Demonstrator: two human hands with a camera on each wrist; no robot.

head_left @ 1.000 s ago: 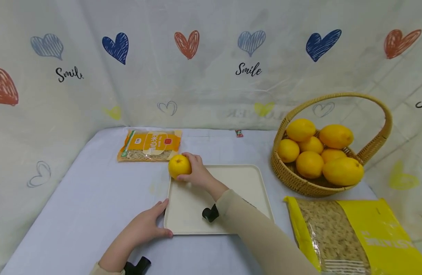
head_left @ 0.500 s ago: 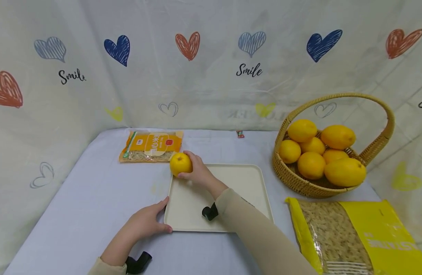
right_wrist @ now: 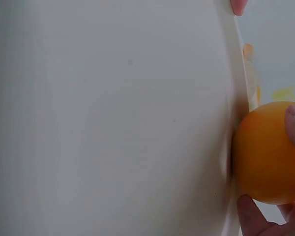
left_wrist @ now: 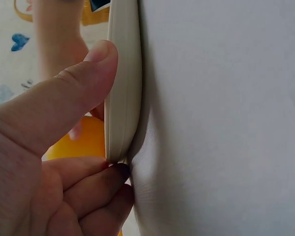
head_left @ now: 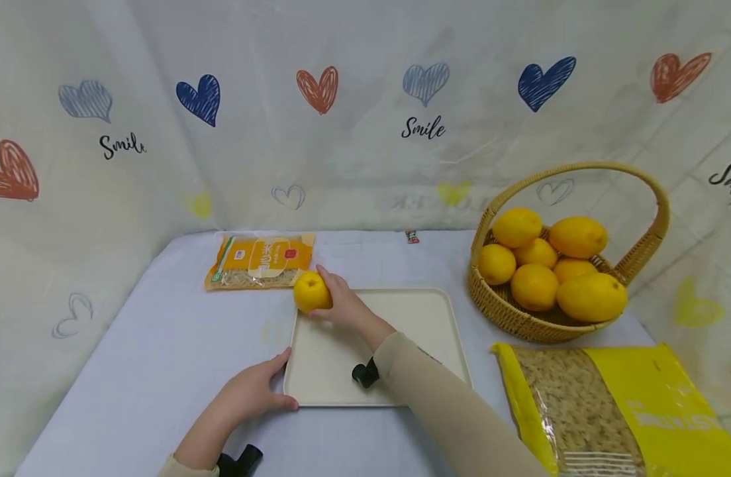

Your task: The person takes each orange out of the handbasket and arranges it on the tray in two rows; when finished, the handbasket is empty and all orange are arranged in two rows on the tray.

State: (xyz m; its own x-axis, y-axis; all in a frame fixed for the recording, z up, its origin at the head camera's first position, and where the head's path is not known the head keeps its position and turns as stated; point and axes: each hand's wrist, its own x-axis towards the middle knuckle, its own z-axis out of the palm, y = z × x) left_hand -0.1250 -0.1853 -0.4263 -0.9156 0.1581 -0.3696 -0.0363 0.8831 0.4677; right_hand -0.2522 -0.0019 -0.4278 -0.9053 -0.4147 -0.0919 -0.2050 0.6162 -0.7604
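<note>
At the far left corner of a cream tray (head_left: 401, 371), my right hand (head_left: 349, 306) grips a round orange (head_left: 311, 292) between thumb and fingers. The right wrist view has the orange (right_wrist: 268, 152) against the tray's raised rim (right_wrist: 242, 78), with fingertips (right_wrist: 250, 211) on either side of it. My left hand (head_left: 246, 391) holds the near left corner of the tray. In the left wrist view, its thumb (left_wrist: 96, 69) lies along the tray's edge (left_wrist: 124, 83), and its other fingers (left_wrist: 98, 191) curl at the corner.
An orange bag of noodles or grain (head_left: 261, 262) lies behind the orange. Back right stands a wicker basket (head_left: 502, 315) of several yellow fruits, its tall handle (head_left: 654, 225) upright. A yellow bag of grain (head_left: 580, 411) lies in front. A small red wrapper (head_left: 412, 236) sits at the table's back edge.
The head view has shifted slightly. Both hands, the orange and the tray keep the same places relative to each other.
</note>
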